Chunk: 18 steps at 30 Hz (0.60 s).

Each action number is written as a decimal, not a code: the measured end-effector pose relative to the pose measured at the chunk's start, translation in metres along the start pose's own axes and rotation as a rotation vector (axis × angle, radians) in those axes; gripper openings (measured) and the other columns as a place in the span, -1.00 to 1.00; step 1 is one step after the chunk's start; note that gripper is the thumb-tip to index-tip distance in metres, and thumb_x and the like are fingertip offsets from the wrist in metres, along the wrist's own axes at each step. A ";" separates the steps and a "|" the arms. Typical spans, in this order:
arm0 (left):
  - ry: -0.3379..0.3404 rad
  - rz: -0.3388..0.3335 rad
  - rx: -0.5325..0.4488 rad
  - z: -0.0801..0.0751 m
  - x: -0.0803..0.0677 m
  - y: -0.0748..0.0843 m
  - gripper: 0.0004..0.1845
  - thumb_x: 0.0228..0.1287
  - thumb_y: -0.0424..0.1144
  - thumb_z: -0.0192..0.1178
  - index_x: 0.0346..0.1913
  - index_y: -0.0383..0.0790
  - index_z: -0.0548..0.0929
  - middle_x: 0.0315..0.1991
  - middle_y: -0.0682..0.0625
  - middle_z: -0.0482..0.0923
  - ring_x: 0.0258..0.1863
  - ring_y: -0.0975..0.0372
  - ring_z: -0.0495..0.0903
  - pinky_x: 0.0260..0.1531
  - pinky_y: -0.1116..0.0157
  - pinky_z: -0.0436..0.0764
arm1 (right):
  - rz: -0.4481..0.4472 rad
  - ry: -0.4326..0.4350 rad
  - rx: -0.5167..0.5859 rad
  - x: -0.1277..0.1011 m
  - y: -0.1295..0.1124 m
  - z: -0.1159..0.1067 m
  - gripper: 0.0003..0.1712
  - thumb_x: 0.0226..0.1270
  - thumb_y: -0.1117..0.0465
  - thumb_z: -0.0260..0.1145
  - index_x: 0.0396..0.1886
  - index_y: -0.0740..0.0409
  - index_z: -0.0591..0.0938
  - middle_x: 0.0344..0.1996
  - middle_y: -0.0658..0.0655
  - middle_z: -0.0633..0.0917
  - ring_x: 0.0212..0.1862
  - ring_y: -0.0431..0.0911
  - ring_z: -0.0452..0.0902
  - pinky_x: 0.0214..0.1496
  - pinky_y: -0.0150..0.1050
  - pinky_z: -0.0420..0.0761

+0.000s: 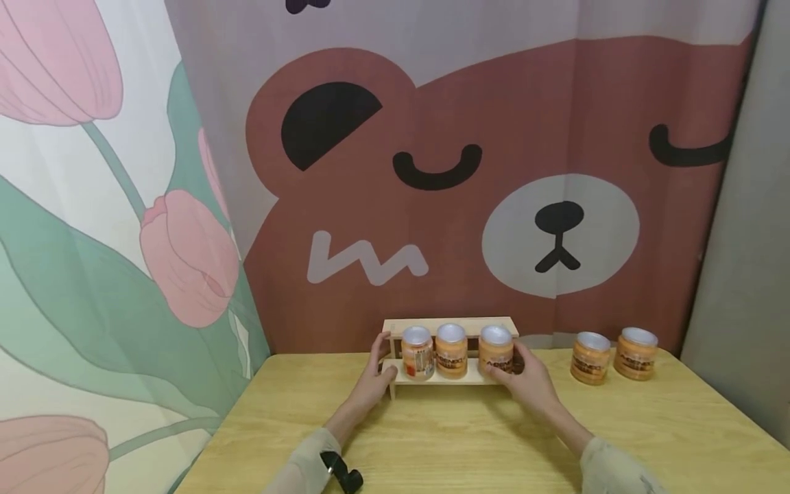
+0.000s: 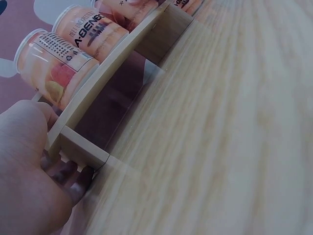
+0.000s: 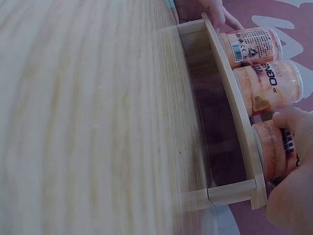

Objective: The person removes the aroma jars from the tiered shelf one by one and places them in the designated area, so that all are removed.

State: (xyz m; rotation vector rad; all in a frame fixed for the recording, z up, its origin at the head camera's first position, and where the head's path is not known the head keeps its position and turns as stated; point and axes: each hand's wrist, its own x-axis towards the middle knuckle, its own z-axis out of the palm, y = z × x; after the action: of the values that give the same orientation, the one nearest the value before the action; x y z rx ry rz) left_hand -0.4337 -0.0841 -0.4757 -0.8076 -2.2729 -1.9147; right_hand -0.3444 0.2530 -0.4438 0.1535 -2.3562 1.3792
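A small two-tier wooden rack (image 1: 450, 322) stands near the table's back edge. On its lower shelf are three orange cans with silver lids: a left can (image 1: 417, 353) showing its label's back, a middle can (image 1: 451, 353) close beside it, and, past a gap, a right can (image 1: 496, 339). My left hand (image 1: 373, 379) grips the rack's left end, thumb at the front; in the left wrist view its fingers curl round the end below the shelf (image 2: 84, 151). With thumb in front and fingers behind, my right hand (image 1: 535, 385) holds the right can, partly covering its label (image 3: 274, 147).
Two more orange cans, one nearer (image 1: 590, 358) and one farther right (image 1: 637, 354), stand on the wooden table (image 1: 469, 446) to the right of the rack. Behind the table hangs a bear-print curtain (image 1: 345, 206), with a tulip-print curtain (image 1: 74, 274) on the left.
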 end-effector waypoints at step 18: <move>0.021 -0.003 -0.006 0.002 -0.001 -0.003 -0.18 0.47 -0.42 0.07 0.59 0.32 0.04 0.58 -0.08 -0.08 0.51 -0.08 0.00 0.32 -0.22 0.10 | 0.067 0.003 0.148 -0.007 -0.005 -0.011 -0.11 0.27 0.05 0.53 0.46 0.29 0.34 0.22 0.31 0.56 0.23 0.14 0.48 0.18 -0.08 0.50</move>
State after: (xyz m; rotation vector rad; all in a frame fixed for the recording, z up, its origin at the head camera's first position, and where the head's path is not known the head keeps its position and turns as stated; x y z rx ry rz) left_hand -0.4333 -0.0833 -0.4790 -0.7818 -2.2579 -1.9233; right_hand -0.3333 0.2593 -0.4381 0.1156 -2.2747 1.5853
